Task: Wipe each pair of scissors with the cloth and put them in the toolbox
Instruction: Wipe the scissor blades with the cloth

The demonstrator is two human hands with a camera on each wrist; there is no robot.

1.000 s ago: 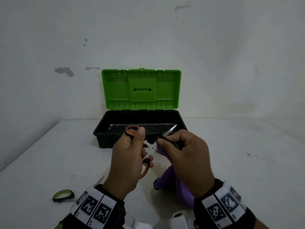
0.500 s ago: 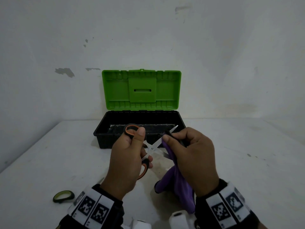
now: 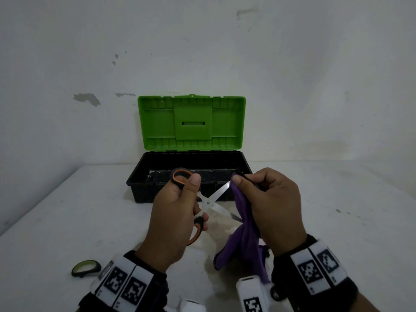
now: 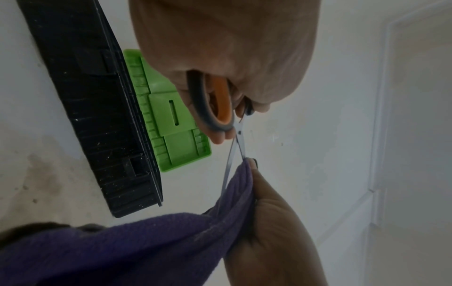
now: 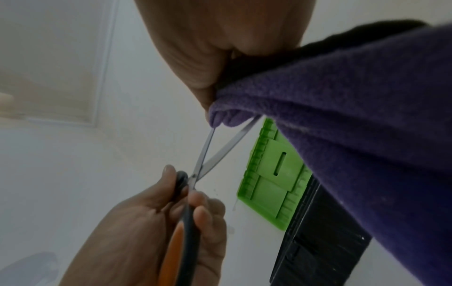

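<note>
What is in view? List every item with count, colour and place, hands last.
toolbox: one, black tray with green lid open upright, at the table's far side by the wall.
orange scissors: one pair, orange-and-black handles, blades open, held above the table before the toolbox.
cloth: one, purple, pinched around the upper blade's tip, hanging down.
green handle loop: one, green-and-black, on the table at near left; the rest is hidden.
table: one, white.
left hand: grips the scissor handles.
right hand: pinches the cloth.
</note>
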